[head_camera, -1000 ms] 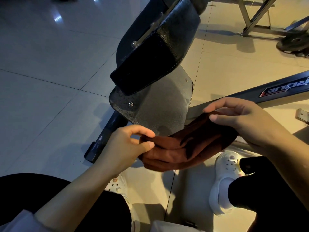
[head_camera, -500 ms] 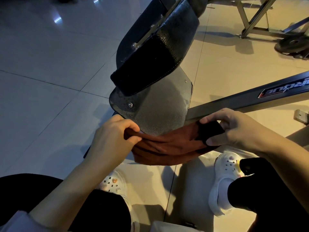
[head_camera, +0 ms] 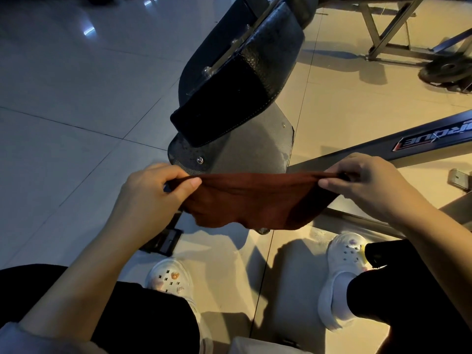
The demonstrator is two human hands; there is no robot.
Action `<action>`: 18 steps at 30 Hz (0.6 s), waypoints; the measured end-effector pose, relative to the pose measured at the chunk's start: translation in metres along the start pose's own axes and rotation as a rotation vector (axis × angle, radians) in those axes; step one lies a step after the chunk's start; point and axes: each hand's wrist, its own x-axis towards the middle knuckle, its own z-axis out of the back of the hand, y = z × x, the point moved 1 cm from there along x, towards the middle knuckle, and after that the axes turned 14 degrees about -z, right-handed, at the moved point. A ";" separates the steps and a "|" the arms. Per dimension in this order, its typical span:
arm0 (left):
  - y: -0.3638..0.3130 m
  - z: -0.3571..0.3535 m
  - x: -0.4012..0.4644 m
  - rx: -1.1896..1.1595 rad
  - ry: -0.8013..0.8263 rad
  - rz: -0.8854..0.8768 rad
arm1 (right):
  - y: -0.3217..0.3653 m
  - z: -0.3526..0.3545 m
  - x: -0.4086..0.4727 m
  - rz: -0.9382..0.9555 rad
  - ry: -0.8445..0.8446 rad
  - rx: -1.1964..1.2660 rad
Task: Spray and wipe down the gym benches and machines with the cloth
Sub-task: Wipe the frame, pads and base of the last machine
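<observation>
Cloth [head_camera: 258, 200]: stretched between my hands, sagging below its taut top edge.
Left hand [head_camera: 153, 192]: pinches the left corner.
Right hand [head_camera: 367, 182]: pinches the right corner.
Bench pad [head_camera: 237, 98]: just beyond.

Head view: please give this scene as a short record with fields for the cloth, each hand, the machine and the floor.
cloth: dark red-brown fabric cloth, stretched between both hands, its middle sagging
left hand: pinches the cloth's left end
right hand: pinches the cloth's right end
machine: black padded vinyl seat over a grey metal plate, behind the cloth
floor: glossy pale tiles
</observation>
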 end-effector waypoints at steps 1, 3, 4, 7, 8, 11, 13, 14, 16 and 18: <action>-0.001 0.002 0.000 -0.017 0.018 0.005 | 0.000 0.000 0.000 0.014 -0.004 0.011; -0.002 0.005 0.001 -0.082 0.038 0.022 | -0.003 0.001 0.003 0.032 -0.023 0.029; -0.003 0.006 0.001 -0.125 0.037 0.033 | -0.004 0.001 0.004 0.031 -0.031 0.052; -0.003 0.005 0.001 -0.228 0.025 0.069 | -0.004 0.002 0.004 0.020 -0.060 0.182; -0.003 0.005 0.001 -0.265 0.023 0.076 | -0.003 0.002 0.004 0.014 -0.065 0.230; -0.005 0.006 0.001 -0.442 0.013 0.102 | -0.002 0.003 0.004 -0.008 0.000 0.413; -0.010 0.006 0.001 -0.533 -0.016 0.139 | -0.002 0.003 0.004 -0.034 0.022 0.523; -0.012 0.006 0.000 -0.559 -0.028 0.150 | -0.001 0.003 0.003 -0.045 0.020 0.565; -0.016 0.004 0.001 -0.597 -0.032 0.157 | 0.000 0.004 0.002 -0.073 0.022 0.642; -0.020 0.003 0.001 -0.632 -0.002 0.176 | 0.000 0.005 0.001 -0.100 0.020 0.687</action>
